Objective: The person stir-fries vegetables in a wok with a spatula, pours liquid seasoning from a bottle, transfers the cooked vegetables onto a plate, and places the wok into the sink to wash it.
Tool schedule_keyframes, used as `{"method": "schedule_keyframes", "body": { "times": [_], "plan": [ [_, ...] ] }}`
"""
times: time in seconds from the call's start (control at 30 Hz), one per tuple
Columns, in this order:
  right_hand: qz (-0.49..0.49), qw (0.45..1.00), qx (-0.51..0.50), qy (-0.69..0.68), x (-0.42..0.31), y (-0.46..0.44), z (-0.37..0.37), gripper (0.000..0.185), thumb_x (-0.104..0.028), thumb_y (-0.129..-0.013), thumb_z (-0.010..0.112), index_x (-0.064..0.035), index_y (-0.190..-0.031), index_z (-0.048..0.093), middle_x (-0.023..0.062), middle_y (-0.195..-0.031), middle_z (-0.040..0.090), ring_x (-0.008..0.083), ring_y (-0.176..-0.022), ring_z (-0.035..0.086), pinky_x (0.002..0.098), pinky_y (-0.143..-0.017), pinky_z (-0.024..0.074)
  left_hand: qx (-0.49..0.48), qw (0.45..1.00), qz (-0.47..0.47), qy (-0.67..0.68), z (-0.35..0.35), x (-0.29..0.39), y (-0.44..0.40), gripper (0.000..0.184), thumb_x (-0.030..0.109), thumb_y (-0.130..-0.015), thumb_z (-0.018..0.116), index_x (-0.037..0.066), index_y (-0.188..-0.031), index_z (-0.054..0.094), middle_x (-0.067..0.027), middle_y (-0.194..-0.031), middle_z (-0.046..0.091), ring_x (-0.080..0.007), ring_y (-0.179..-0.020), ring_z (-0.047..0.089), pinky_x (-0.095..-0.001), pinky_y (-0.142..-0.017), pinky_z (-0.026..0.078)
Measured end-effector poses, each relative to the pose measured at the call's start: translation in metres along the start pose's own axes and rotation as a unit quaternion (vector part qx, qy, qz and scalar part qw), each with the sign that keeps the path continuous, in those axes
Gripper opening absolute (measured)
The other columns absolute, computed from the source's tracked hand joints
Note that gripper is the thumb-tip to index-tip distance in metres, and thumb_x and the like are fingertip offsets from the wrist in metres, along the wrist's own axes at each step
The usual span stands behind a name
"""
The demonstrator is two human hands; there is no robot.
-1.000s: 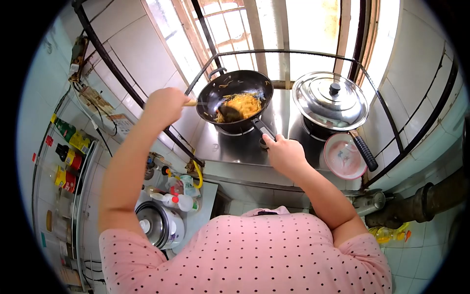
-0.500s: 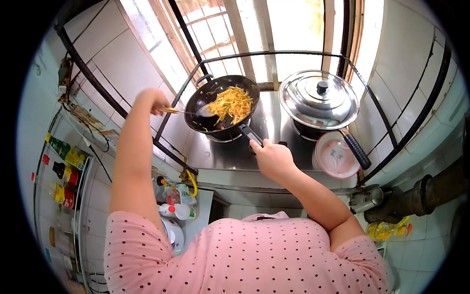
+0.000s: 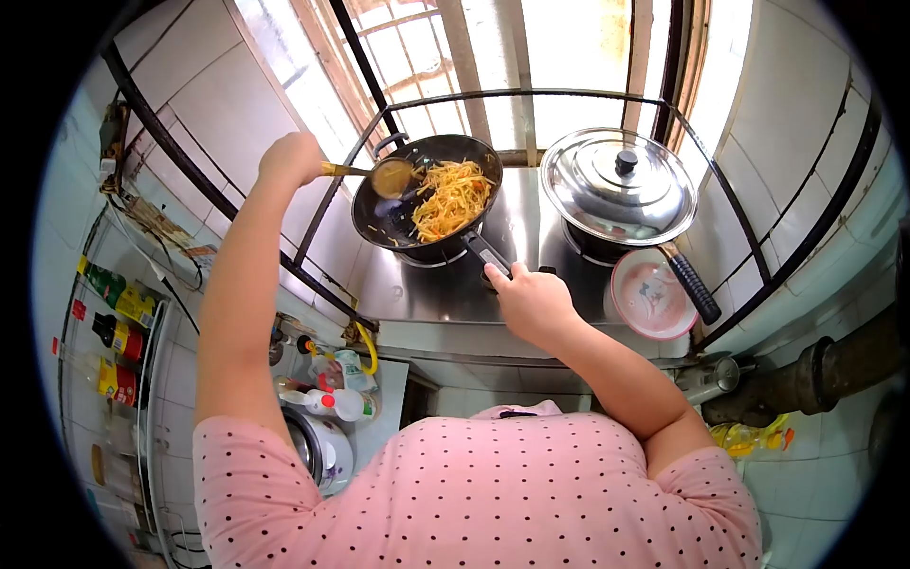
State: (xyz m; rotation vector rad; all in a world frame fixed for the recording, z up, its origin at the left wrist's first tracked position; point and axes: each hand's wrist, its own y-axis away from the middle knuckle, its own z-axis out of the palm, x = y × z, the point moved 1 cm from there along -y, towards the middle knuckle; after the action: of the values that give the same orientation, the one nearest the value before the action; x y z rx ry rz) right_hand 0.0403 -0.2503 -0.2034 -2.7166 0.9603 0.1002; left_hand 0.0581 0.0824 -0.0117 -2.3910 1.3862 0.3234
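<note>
My left hand (image 3: 292,159) is closed around the handle of a ladle (image 3: 391,177), whose round bowl is over the left side of a black wok (image 3: 377,216). Shredded yellow food with orange bits (image 3: 453,197) is heaped in the wok's right half, apart from the ladle's bowl. With its fingers at the end of the wok's handle (image 3: 485,252), my right hand (image 3: 533,302) grips it from the front. Part of that grip is hidden beneath the fingers. The wok rests on the left burner of the steel stove (image 3: 427,302).
A lidded silver pan (image 3: 621,190) occupies the right burner, its black handle pointing forward. Beside it sits a pink-rimmed bowl (image 3: 654,296). A dark metal rail (image 3: 531,94) surrounds the stove. Bottles (image 3: 332,404) and a white pot (image 3: 332,453) stand at lower left.
My left hand has brought the ladle up and left, off the food, and turned its bowl. The food's heap has shifted slightly in the wok. My right hand still holds the handle.
</note>
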Motion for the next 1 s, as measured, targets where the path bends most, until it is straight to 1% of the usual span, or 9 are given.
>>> {"method": "schedule_keyframes", "body": {
  "times": [0.07, 0.17, 0.27, 0.4, 0.47, 0.57, 0.67, 0.83, 1.0],
  "plan": [
    [-0.002, 1.000, -0.003, 0.010, 0.000, 0.000, 0.000, 0.053, -0.008, -0.079, 0.056, -0.0125, -0.132, 0.050, 0.0118, -0.089, 0.056, 0.0259, -0.068, 0.064, 0.0370, -0.055, 0.0505, -0.047, 0.998, -0.051, -0.009, -0.006, 0.016, -0.013, 0.021, 0.021, -0.077, 0.070, 0.000, -0.080, 0.070, -0.0163, -0.074, 0.067, -0.0280, -0.073, 0.066, -0.0369, -0.068, 0.052],
    [0.001, 1.000, -0.009, 0.011, 0.000, 0.001, -0.002, 0.053, -0.008, -0.079, 0.056, -0.0124, -0.132, 0.050, 0.0119, -0.089, 0.056, 0.0259, -0.068, 0.064, 0.0372, -0.055, 0.0506, -0.089, 0.990, -0.064, 0.090, 0.006, 0.034, -0.035, 0.024, 0.019, -0.076, 0.070, -0.005, -0.076, 0.067, -0.0191, -0.075, 0.067, -0.0293, -0.075, 0.067, -0.0363, -0.068, 0.052],
    [0.002, 1.000, -0.012, 0.012, -0.001, 0.002, -0.005, 0.053, -0.008, -0.079, 0.056, -0.0126, -0.132, 0.050, 0.0121, -0.090, 0.056, 0.0261, -0.068, 0.065, 0.0372, -0.055, 0.0506, 0.026, 0.997, 0.071, 0.025, 0.023, 0.051, -0.039, 0.023, 0.022, -0.079, 0.067, -0.001, -0.080, 0.068, -0.0176, -0.072, 0.066, -0.0307, -0.073, 0.066, -0.0381, -0.067, 0.052],
    [0.006, 1.000, -0.009, 0.002, -0.001, 0.001, -0.002, 0.054, -0.008, -0.079, 0.056, -0.0128, -0.132, 0.050, 0.0120, -0.091, 0.057, 0.0268, -0.070, 0.065, 0.0373, -0.057, 0.0506, 0.075, 0.972, 0.185, 0.121, 0.030, 0.044, 0.001, 0.025, 0.033, -0.084, 0.061, 0.011, -0.091, 0.071, -0.0138, -0.074, 0.066, -0.0319, -0.071, 0.064, -0.0419, -0.067, 0.050],
    [0.009, 1.000, -0.017, 0.002, -0.002, 0.001, -0.004, 0.054, -0.008, -0.079, 0.056, -0.0125, -0.132, 0.050, 0.0120, -0.091, 0.057, 0.0270, -0.071, 0.065, 0.0373, -0.058, 0.0505, 0.068, 0.972, 0.186, 0.124, 0.038, 0.030, 0.024, 0.022, 0.026, -0.083, 0.061, 0.012, -0.098, 0.070, -0.0124, -0.080, 0.067, -0.0306, -0.076, 0.064, -0.0407, -0.070, 0.050],
    [0.012, 1.000, -0.017, 0.000, -0.003, 0.000, -0.004, 0.054, -0.008, -0.079, 0.055, -0.0123, -0.132, 0.049, 0.0118, -0.092, 0.057, 0.0271, -0.072, 0.065, 0.0375, -0.059, 0.0504, 0.153, 0.927, 0.284, 0.192, 0.056, -0.001, 0.052, 0.023, 0.017, -0.084, 0.059, 0.014, -0.106, 0.068, -0.0110, -0.088, 0.067, -0.0293, -0.083, 0.063, -0.0393, -0.072, 0.050],
    [0.008, 1.000, -0.013, 0.002, -0.003, -0.001, -0.001, 0.053, -0.008, -0.079, 0.055, -0.0122, -0.132, 0.050, 0.0118, -0.092, 0.058, 0.0270, -0.072, 0.064, 0.0378, -0.059, 0.0502, 0.171, 0.930, 0.269, 0.183, 0.057, -0.025, 0.065, 0.027, 0.010, -0.085, 0.057, 0.014, -0.109, 0.067, -0.0103, -0.094, 0.066, -0.0288, -0.088, 0.061, -0.0383, -0.074, 0.049],
    [0.011, 1.000, -0.011, 0.003, -0.004, 0.000, 0.000, 0.052, -0.010, -0.080, 0.056, -0.0119, -0.131, 0.051, 0.0116, -0.091, 0.058, 0.0270, -0.071, 0.064, 0.0378, -0.059, 0.0500, 0.119, 0.961, 0.140, 0.205, 0.075, -0.025, 0.083, 0.036, 0.015, -0.087, 0.055, 0.017, -0.123, 0.058, -0.0147, -0.088, 0.064, -0.0335, -0.083, 0.061, -0.0434, -0.071, 0.049],
    [0.010, 1.000, 0.003, 0.008, -0.003, 0.001, 0.001, 0.050, -0.010, -0.081, 0.055, -0.0121, -0.131, 0.051, 0.0113, -0.090, 0.058, 0.0269, -0.070, 0.064, 0.0373, -0.059, 0.0501, 0.121, 0.947, 0.060, 0.293, 0.129, -0.003, 0.166, 0.049, 0.012, -0.089, 0.052, 0.016, -0.137, 0.042, -0.0191, -0.095, 0.060, -0.0388, -0.087, 0.059, -0.0480, -0.073, 0.048]
  ]
}}
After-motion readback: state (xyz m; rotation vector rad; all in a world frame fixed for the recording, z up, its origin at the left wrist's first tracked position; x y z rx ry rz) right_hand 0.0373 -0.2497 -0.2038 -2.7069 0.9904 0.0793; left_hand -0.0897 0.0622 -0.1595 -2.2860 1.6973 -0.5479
